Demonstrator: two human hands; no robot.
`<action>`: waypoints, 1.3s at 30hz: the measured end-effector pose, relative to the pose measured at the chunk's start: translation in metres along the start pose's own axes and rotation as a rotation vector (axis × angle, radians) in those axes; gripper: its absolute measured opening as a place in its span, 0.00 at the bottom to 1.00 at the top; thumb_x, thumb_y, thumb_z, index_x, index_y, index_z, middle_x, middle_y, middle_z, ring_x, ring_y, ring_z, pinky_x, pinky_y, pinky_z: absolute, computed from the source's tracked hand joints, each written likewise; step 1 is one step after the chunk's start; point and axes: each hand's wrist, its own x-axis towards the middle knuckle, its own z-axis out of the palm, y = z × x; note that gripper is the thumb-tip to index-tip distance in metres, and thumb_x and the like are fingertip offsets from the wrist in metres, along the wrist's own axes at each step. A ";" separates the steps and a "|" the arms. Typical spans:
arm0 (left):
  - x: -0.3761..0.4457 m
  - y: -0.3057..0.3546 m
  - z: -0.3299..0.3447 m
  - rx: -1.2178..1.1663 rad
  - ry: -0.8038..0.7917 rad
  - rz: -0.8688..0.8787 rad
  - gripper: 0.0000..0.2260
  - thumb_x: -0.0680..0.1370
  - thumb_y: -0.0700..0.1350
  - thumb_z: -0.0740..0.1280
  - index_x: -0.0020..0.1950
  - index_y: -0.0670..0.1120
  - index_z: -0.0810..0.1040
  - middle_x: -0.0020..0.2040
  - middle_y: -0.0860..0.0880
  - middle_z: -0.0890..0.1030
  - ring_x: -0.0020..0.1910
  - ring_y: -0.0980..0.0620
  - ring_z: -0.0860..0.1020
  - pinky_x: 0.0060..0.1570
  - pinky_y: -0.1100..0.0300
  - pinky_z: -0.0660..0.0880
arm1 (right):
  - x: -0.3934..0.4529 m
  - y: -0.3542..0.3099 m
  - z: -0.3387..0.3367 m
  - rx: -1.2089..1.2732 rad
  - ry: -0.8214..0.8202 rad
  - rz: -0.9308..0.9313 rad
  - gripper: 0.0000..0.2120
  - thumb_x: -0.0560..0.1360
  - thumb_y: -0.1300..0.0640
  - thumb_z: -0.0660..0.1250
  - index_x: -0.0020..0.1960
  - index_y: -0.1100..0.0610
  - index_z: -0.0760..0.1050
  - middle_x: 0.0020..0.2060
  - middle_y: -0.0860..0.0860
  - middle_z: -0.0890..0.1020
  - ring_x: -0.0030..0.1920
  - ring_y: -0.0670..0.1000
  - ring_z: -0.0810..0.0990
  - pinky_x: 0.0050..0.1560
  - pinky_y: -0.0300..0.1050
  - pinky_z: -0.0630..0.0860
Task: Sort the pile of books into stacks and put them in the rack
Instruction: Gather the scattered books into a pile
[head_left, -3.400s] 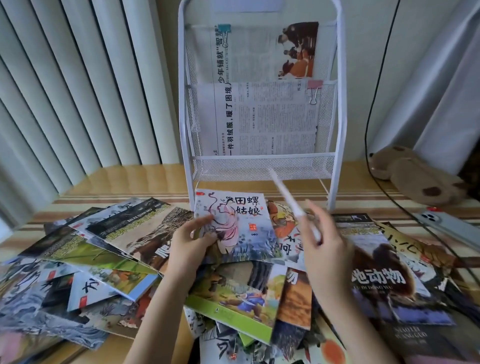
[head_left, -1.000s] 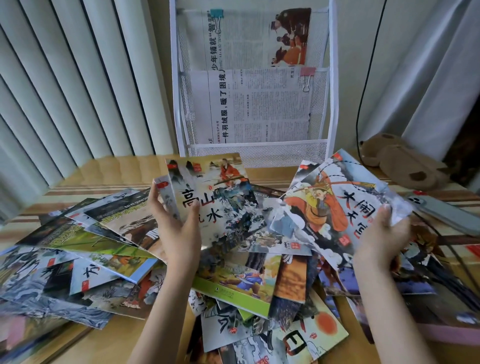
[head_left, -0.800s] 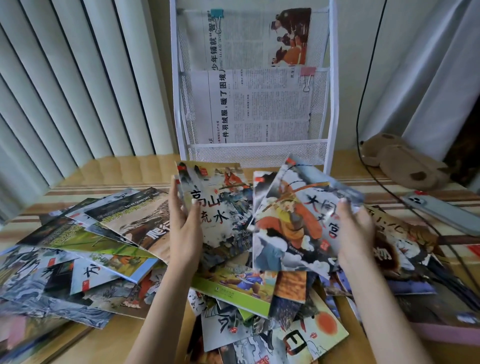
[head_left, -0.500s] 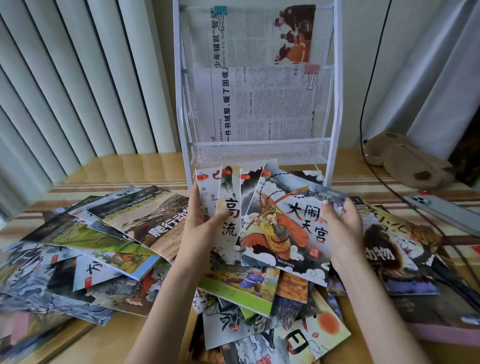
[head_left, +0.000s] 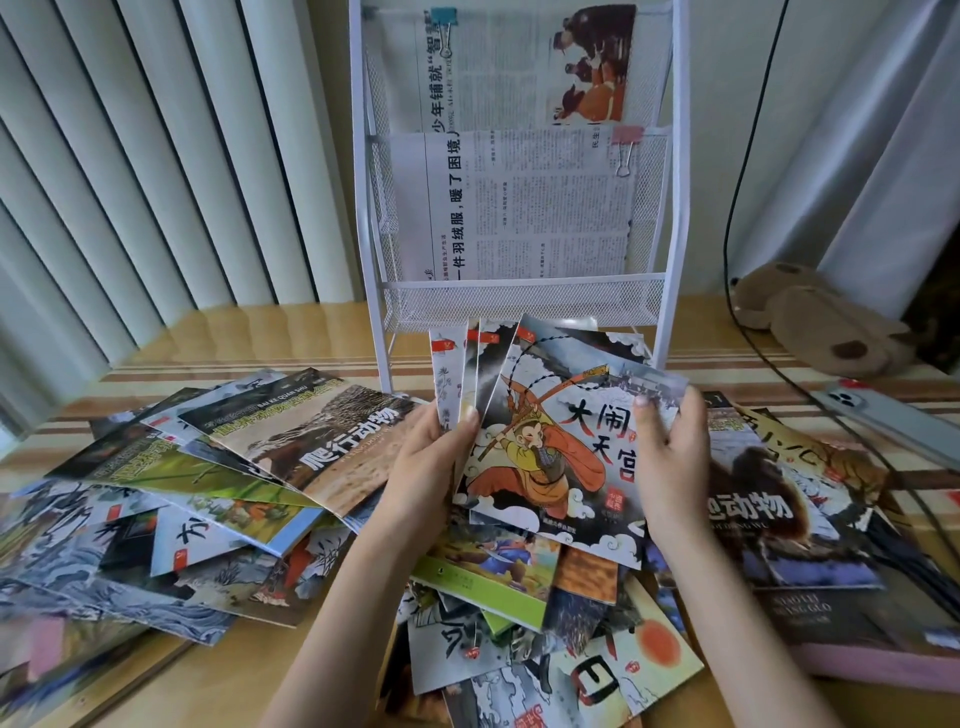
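Messy pile of thin colourful picture books (head_left: 291, 499) lies spread on wooden surface (head_left: 218, 675), waiting for sorting. Left hand (head_left: 423, 467) and right hand (head_left: 670, 457) grip small fanned stack (head_left: 545, 431), monkey cover on top, lining up edges. Behind, white wire rack (head_left: 519, 301), bottom pocket free.

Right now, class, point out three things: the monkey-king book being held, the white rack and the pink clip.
Monkey-king book (head_left: 550, 457): head view, on the monkey's robe.
White rack (head_left: 519, 304): head view, bottom mesh front.
Pink clip (head_left: 627, 139): head view, its pink body.
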 end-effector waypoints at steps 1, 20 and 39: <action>0.000 0.000 0.002 -0.002 0.012 -0.003 0.08 0.81 0.41 0.60 0.53 0.47 0.78 0.41 0.47 0.84 0.37 0.51 0.82 0.34 0.60 0.80 | -0.001 -0.002 0.001 -0.008 -0.003 -0.029 0.18 0.80 0.54 0.61 0.66 0.61 0.65 0.46 0.39 0.74 0.45 0.35 0.75 0.40 0.23 0.69; 0.003 -0.011 0.002 0.402 0.182 0.118 0.08 0.81 0.51 0.60 0.54 0.51 0.76 0.52 0.50 0.80 0.51 0.57 0.79 0.52 0.55 0.77 | 0.001 -0.007 -0.004 0.076 -0.345 0.288 0.15 0.75 0.61 0.68 0.56 0.46 0.70 0.44 0.40 0.79 0.40 0.34 0.78 0.40 0.34 0.70; 0.011 -0.022 -0.024 1.531 0.161 0.027 0.25 0.74 0.68 0.57 0.60 0.51 0.69 0.69 0.52 0.69 0.72 0.49 0.62 0.71 0.37 0.39 | 0.015 0.009 -0.027 0.105 0.048 0.426 0.19 0.76 0.61 0.66 0.66 0.52 0.71 0.53 0.48 0.72 0.53 0.49 0.71 0.53 0.46 0.67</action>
